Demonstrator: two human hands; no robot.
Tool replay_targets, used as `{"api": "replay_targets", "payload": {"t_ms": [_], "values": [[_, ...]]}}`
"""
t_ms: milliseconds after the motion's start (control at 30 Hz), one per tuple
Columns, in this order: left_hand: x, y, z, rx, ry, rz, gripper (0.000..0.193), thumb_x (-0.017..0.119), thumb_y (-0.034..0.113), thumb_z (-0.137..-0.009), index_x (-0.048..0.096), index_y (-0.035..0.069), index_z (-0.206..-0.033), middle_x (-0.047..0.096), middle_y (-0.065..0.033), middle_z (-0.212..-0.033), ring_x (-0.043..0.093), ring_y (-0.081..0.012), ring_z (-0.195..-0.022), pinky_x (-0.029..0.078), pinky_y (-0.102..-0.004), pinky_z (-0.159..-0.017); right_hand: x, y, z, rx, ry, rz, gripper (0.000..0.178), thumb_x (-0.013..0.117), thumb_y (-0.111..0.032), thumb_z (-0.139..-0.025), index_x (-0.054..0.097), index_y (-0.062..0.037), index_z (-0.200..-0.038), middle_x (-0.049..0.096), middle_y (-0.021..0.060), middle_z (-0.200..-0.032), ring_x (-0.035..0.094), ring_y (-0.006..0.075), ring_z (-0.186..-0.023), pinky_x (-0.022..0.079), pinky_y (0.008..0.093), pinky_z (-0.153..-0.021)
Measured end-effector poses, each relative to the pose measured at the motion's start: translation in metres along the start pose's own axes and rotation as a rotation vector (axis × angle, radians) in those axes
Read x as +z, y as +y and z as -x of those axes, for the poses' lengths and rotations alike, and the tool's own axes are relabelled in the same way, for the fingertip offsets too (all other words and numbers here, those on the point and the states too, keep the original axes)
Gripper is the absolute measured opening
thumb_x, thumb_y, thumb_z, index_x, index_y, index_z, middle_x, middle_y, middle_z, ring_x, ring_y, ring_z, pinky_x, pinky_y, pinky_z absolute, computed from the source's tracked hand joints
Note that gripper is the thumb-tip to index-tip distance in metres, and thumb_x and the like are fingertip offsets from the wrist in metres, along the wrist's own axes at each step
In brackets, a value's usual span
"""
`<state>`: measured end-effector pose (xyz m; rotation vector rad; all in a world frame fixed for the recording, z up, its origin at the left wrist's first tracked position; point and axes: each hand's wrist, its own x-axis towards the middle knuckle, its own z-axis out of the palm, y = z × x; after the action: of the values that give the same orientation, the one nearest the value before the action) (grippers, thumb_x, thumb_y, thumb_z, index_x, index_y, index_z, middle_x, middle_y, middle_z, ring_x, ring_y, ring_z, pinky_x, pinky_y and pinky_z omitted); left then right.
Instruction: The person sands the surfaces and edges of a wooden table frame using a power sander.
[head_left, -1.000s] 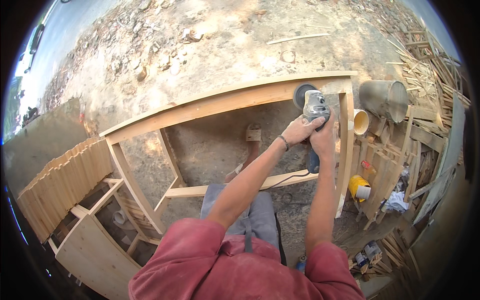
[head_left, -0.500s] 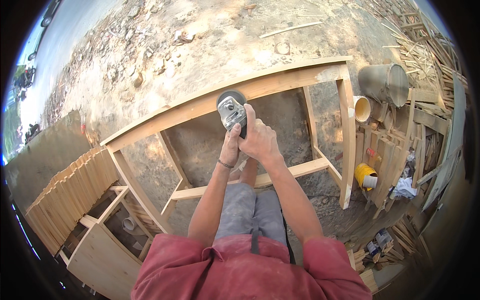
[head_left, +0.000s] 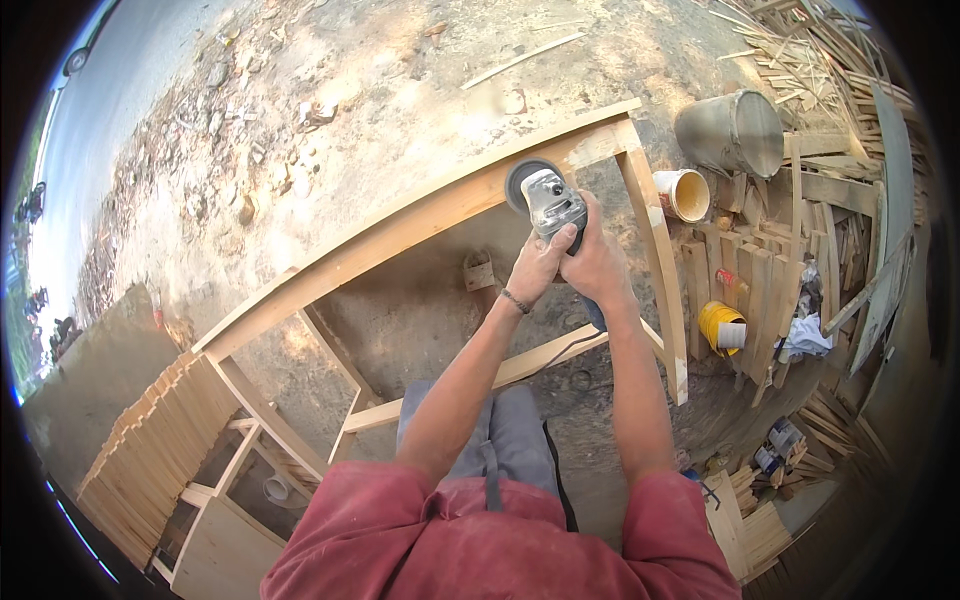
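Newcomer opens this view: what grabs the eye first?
The power tool, near centre, gripped by the left hand and right hand, its round disc at the far rail of the wooden frame. Then that pale frame, stretching across the middle. Third, the large grey bucket at upper right, beyond the frame's right end.

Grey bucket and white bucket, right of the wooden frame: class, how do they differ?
The grey bucket looks larger; the white bucket looks smaller. The grey bucket is dull outside, while the white bucket is pale with a yellowish inside. In the view, the grey bucket sits higher, the white bucket just below it. Both are round-sided and near the right end of the frame.
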<state>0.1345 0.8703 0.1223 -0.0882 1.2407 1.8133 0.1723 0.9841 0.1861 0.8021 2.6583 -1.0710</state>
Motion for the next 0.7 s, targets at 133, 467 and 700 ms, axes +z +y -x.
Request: {"api": "replay_targets", "payload": {"t_ms": [133, 467, 700], "values": [[0.028, 0.005, -0.020, -0.093, -0.032, 0.001, 0.073, 0.065, 0.053, -0.098, 0.044, 0.003, -0.146, 0.063, -0.0083, -0.126, 0.063, -0.0152, -0.108, 0.056, -0.0315, -0.088, -0.021, 0.024, -0.013, -0.003, 0.068, -0.010, 0.070, 0.065, -0.032, -0.091, 0.032, -0.0117, -0.149, 0.071, 0.0294, -0.100, 0.067, 0.0520, -0.095, 0.054, 0.0588, -0.080], [0.067, 0.005, -0.075, -0.166, -0.139, -0.181, 0.071, 0.067, 0.053, -0.096, 0.051, 0.000, -0.140, 0.067, -0.0098, -0.122, 0.065, -0.0143, -0.103, 0.055, -0.0311, -0.084, -0.046, 0.060, -0.030, 0.102, 0.224, -0.188, 0.071, 0.069, -0.033, -0.090, 0.034, -0.0118, -0.147, 0.069, 0.0316, -0.104, 0.067, 0.0521, -0.094, 0.053, 0.0573, -0.076], [0.016, -0.003, -0.026, -0.030, -0.021, 0.054, 0.059, 0.063, 0.044, -0.101, 0.052, 0.001, -0.141, 0.064, -0.0064, -0.128, 0.060, -0.0144, -0.114, 0.050, -0.0319, -0.098, -0.024, 0.013, -0.018, 0.057, 0.002, 0.016, 0.078, 0.068, -0.042, -0.088, 0.032, -0.0107, -0.150, 0.069, 0.0315, -0.099, 0.068, 0.0513, -0.084, 0.055, 0.0577, -0.073]]}}
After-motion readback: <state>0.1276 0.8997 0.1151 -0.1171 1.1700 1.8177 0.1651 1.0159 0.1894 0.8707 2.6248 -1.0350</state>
